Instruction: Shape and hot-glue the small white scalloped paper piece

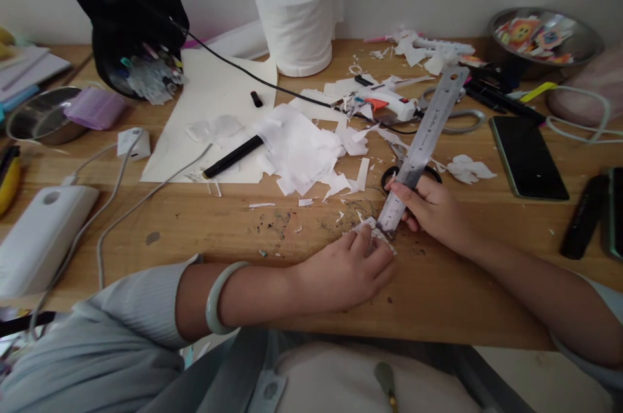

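Observation:
My right hand (433, 210) grips a steel ruler (422, 147) between thumb and fingers, near its lower part. The ruler slants up to the right, and its lower end meets a small white piece of paper (370, 226) with dark marks. Curled fingers of my left hand (351, 265) press that piece to the table, hiding much of it. A black-handled pair of scissors (433, 173) lies partly under the ruler. White paper scraps (302, 147) are heaped beyond my hands.
A paper roll (294, 23), a hot glue gun (399, 101) and a metal bowl of cutouts (540, 43) stand at the back. A phone (529, 156) lies right. A black marker (233, 156), a cable and a white power bank (43, 237) are left.

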`<act>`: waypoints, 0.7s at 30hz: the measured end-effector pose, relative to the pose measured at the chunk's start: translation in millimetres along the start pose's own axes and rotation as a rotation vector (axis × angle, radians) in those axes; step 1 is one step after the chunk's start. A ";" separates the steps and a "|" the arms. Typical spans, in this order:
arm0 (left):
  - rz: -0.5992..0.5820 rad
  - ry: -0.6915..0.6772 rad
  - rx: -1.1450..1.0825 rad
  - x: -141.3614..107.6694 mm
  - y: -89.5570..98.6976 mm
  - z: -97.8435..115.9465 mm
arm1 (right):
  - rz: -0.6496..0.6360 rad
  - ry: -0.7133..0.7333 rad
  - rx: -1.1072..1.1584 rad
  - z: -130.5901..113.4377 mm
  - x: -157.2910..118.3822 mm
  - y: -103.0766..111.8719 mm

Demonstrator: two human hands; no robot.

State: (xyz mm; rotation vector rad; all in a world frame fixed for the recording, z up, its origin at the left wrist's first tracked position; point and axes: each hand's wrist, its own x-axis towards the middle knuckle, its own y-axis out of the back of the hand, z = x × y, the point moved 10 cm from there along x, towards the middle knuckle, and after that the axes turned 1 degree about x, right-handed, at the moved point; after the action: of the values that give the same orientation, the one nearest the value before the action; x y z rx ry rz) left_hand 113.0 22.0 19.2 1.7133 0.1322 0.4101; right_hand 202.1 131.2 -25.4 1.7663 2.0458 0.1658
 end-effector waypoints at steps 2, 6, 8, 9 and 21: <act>-0.007 -0.004 0.003 0.0 -0.2 0.4 | 0.019 0.013 0.031 -1.1 -0.2 2.5; -0.018 0.001 0.010 0.3 -0.7 -0.1 | 0.052 0.015 0.030 -2.6 -0.5 5.6; -0.022 0.003 0.008 0.2 -1.3 -0.2 | 0.052 0.005 0.013 -2.3 -0.4 5.0; -0.021 0.001 0.005 0.1 -1.4 -0.1 | 0.050 0.001 0.009 -1.9 -0.3 4.6; -0.013 -0.006 -0.004 0.3 -1.0 0.1 | 0.034 0.012 0.027 -0.4 0.3 3.8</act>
State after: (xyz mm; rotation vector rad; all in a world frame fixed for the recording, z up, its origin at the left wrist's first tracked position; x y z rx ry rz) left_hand 113.5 22.1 18.3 1.7083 0.1380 0.3958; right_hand 205.4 132.2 -23.7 1.8219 2.0362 0.1603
